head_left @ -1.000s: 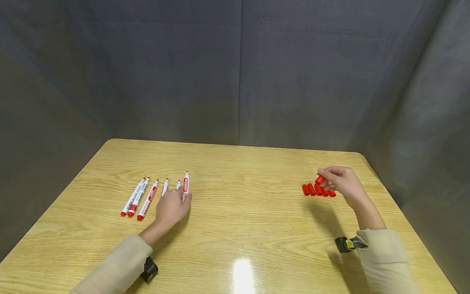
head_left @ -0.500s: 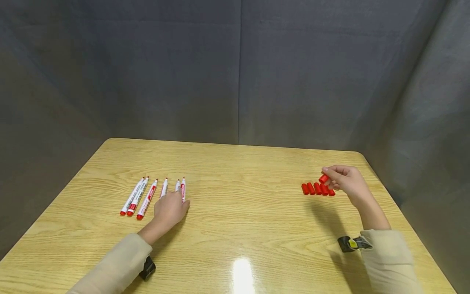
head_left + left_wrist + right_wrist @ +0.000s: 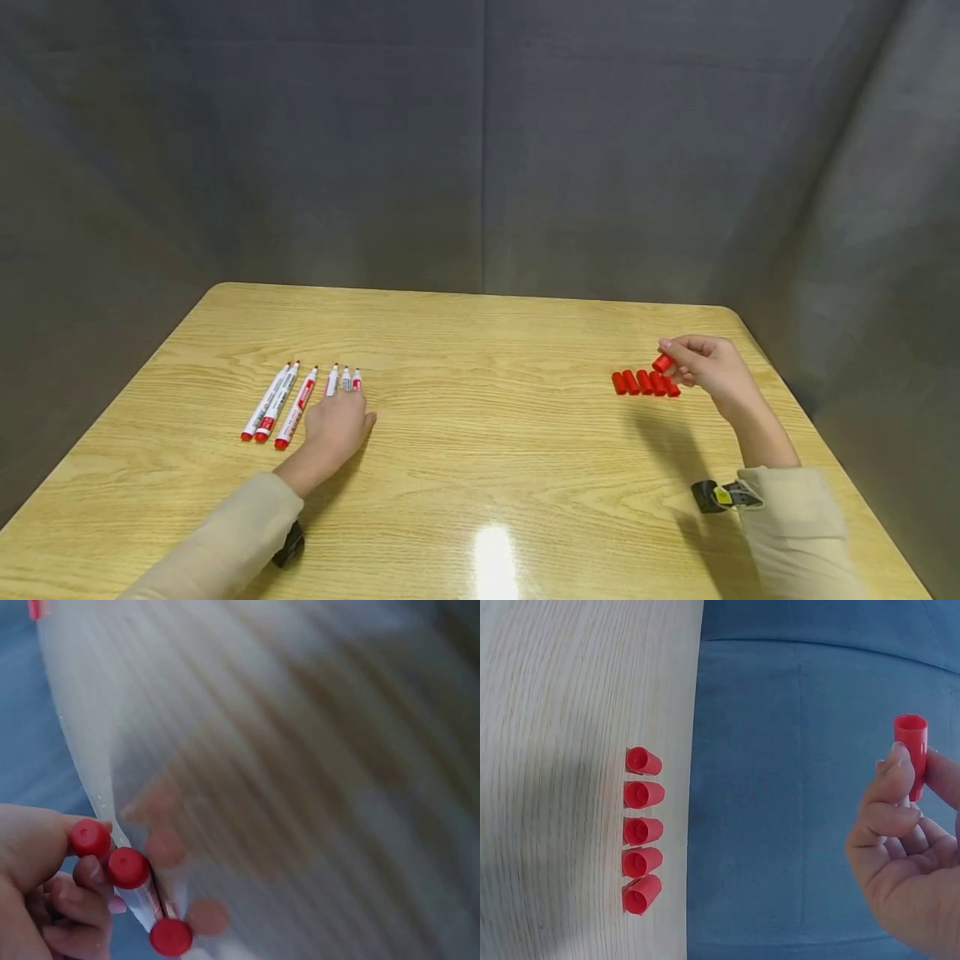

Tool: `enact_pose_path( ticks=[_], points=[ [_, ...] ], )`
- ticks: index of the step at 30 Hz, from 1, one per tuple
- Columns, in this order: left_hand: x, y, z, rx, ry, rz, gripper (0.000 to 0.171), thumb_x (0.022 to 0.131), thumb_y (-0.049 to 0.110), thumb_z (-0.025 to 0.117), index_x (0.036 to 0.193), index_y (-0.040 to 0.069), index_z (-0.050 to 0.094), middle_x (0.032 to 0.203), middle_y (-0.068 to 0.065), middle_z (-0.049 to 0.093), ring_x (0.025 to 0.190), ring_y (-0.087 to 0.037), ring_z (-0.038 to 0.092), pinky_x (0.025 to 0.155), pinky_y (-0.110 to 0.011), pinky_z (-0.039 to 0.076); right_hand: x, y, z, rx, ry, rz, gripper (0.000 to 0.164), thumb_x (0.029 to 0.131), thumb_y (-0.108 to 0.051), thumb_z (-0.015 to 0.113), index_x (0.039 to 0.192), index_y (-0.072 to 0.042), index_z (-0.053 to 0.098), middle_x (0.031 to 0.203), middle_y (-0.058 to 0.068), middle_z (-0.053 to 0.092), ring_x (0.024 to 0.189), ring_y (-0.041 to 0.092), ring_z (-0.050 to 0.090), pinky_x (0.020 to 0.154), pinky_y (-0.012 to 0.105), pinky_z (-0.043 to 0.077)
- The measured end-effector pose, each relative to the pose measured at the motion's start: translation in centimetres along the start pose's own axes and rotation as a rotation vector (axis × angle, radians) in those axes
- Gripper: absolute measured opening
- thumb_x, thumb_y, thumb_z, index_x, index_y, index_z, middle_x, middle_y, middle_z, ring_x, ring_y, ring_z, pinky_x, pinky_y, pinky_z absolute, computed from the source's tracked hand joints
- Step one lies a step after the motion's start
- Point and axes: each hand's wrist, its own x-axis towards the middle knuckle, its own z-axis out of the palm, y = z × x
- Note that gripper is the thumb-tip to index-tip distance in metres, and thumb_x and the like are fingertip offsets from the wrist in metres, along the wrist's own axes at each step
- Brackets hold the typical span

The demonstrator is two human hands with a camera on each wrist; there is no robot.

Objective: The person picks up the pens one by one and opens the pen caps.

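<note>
On the left, my left hand [image 3: 337, 427] lies over three uncapped whiteboard markers whose white front ends show beyond its fingers. Its thumb and fingers pinch the rightmost marker [image 3: 357, 381]; in the left wrist view, the red end of this marker [image 3: 90, 838] shows between them. Beside it are the red ends of two other markers, a near one [image 3: 129, 868] and a lower one [image 3: 171, 937]. My right hand [image 3: 708, 371] holds a red marker cap [image 3: 911, 754] upright between thumb and fingertips, its hollow end upward in the right wrist view. Below it, several red caps [image 3: 643, 831] lie in a row.
Left of my left hand lie three more uncapped markers, including one with a red label [image 3: 297, 408] nearest to it. Everything rests on a wood-grain table [image 3: 480, 433]. A dark grey curtain [image 3: 480, 150] stands behind the table and along both sides.
My left hand has drawn the rightmost marker down and left, close against its neighbour. My right hand, still holding the cap, has shifted slightly right.
</note>
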Motion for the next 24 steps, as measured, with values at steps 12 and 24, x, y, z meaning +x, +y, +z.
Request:
enact_pose_path(
  ticks=[12,24],
  points=[
    [0.3,-0.4,-0.2,-0.041,-0.018,-0.016,0.039,0.083,0.035,0.065,0.061,0.006,0.051,0.055,-0.006,0.049,0.046,-0.018,0.047,0.035,-0.03,0.035,0.0,0.6,-0.7,-0.031,0.024,0.01,0.034,0.092,-0.027,0.055,0.096,0.006,0.059,0.068,-0.009,0.06,0.058,0.008,0.055,0.058,0.022,0.049],
    [-0.4,0.0,-1.1,-0.118,0.021,-0.017,0.039,0.084,0.036,0.063,0.064,0.006,0.049,0.048,-0.002,0.037,0.041,-0.013,0.034,0.035,-0.023,0.022,0.9,3.2,-1.8,-0.097,0.004,0.058,0.044,0.092,-0.027,0.054,0.107,0.014,0.055,0.071,-0.004,0.06,0.061,0.01,0.055,0.058,0.024,0.047]
  ],
)
